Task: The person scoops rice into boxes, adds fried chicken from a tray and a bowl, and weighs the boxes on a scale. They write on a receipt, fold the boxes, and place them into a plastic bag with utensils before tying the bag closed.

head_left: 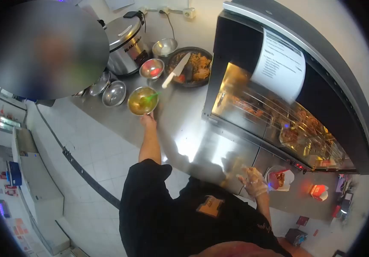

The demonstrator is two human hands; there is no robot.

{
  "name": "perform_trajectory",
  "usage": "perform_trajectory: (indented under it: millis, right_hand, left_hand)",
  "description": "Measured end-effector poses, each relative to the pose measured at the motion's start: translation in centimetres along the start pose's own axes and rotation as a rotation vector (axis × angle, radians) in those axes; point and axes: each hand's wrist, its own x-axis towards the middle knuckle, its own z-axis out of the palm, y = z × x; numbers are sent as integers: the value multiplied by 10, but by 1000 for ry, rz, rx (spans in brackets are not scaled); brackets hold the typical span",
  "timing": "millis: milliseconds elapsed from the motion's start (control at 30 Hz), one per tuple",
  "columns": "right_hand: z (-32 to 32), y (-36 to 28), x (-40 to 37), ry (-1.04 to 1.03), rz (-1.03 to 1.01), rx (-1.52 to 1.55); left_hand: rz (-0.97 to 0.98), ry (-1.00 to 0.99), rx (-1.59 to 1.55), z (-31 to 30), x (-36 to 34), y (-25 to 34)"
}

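Note:
My left hand [149, 120] reaches forward and is closed on the near rim of a metal mixing bowl [138, 112]. Yellowish sauce or food lies in this bowl, with a green-handled utensil [150, 98] resting in it. My right hand [254, 182], in a clear plastic glove, hovers over the counter on the right with its fingers apart and nothing visible in them. Just right of it stands an open takeout box [280, 178] with browned food inside.
Behind the bowl are a knife [178, 68] on a dark round tray [193, 85] of chopped food, a bowl with something red [152, 68], other metal bowls [114, 94] and a rice cooker [124, 47]. A heated display case [253, 124] borders the right. Another box [319, 192] stands beyond.

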Motion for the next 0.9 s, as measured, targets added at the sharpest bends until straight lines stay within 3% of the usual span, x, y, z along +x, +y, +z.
perform_trajectory:
  millis: [133,233,367,467,533,633,667,700,767,833,867,900]
  right_hand:
    - [7,4,-11,-19,159,35]
    - [14,9,-14,-71,217,16]
    - [19,5,-4,-197,306,-23]
    - [18,-1,-3,-230,343,-5]
    - [16,-1,-2,-256,402,23]
    - [27,12,-23,-136,447,84]
    - [64,50,-36,-31,336,39]
    - [62,45,-42,-25,373,114]
    - [62,47,-54,-85,471,85]
    - [15,29,-54,-158,546,223]
    - [13,31,-64,-182,568,253]
    - [14,34,-79,-215,572,275]
  left_hand:
    - [155,78,-147,68,-2,21]
    - [288,-121,-60,117,14,26]
    - [80,-137,72,191,60,13]
    - [-28,-159,147,207,77,-7]
    - [-95,-257,178,206,126,-33]
    - [-28,-644,468,188,122,-24]
    - [22,-694,590,182,118,-22]
    - [153,-675,707,170,109,-18]
    - [670,-407,985,138,76,-15]
    - [1049,-137,963,100,17,-9]
    - [1005,-195,730,80,-45,-4]
    - [997,-357,708,51,-104,0]
